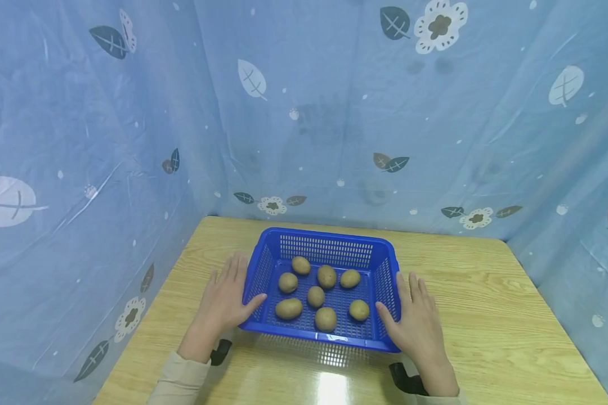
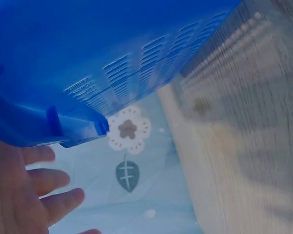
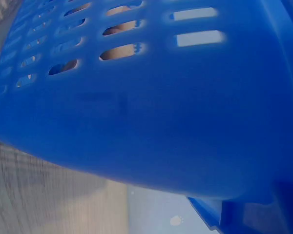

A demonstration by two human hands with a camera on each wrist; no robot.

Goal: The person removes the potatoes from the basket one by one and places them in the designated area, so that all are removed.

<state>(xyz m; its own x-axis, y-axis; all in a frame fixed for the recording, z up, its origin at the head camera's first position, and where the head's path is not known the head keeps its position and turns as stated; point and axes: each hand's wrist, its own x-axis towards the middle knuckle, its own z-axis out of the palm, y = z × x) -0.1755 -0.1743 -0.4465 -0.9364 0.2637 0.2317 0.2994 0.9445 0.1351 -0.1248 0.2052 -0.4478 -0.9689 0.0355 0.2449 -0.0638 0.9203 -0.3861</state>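
A blue plastic basket (image 1: 329, 336) with slotted walls stands between my two hands in the head view. Several potatoes (image 1: 326, 319) lie spread over its floor. My left hand (image 1: 224, 304) is at the left side, its fingers straight along the outside and its thumb reaching over the rim. On the opposite side my right hand (image 1: 419, 323) mirrors it, thumb over the rim, fingers extended outside. In the left wrist view, the spread fingers (image 2: 49, 183) show just below the basket's rim (image 2: 83, 129). The basket wall (image 3: 136, 117) fills most of the right wrist view, where the hand is hidden.
The basket is on a wood-grain table (image 1: 466, 281), with table surface on both sides and in front. A blue curtain (image 1: 334, 112) with leaves and flowers surrounds the back and sides. Black straps (image 1: 407, 379) sit at the wrists.
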